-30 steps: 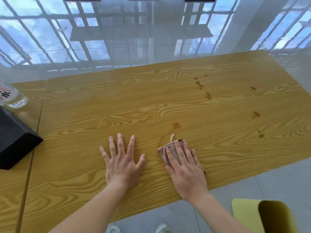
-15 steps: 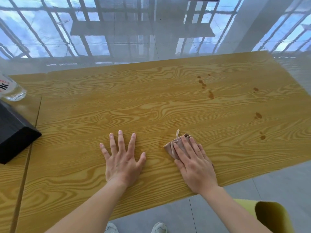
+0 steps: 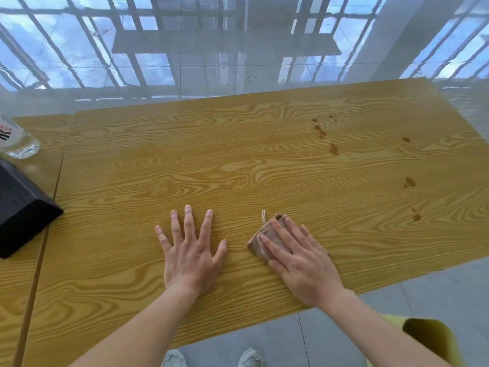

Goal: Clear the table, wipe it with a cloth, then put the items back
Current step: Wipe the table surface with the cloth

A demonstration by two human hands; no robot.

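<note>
Cloth (image 3: 258, 242), one, under right hand (image 3: 304, 263), left hand (image 3: 190, 256) flat on table (image 3: 211, 165)

The only writing in view stood on a white label (image 3: 5, 131) on a clear bottle (image 3: 21, 146) at the far left edge of the table (image 3: 238, 168). The label carried bold black strokes of a large Chinese character, cut off by the edge of the picture. The part that showed looked like the right side of 水, "water", but it could not be read for certain. Above the strokes sat a short row of red marks, too small and blurred to read.
</note>
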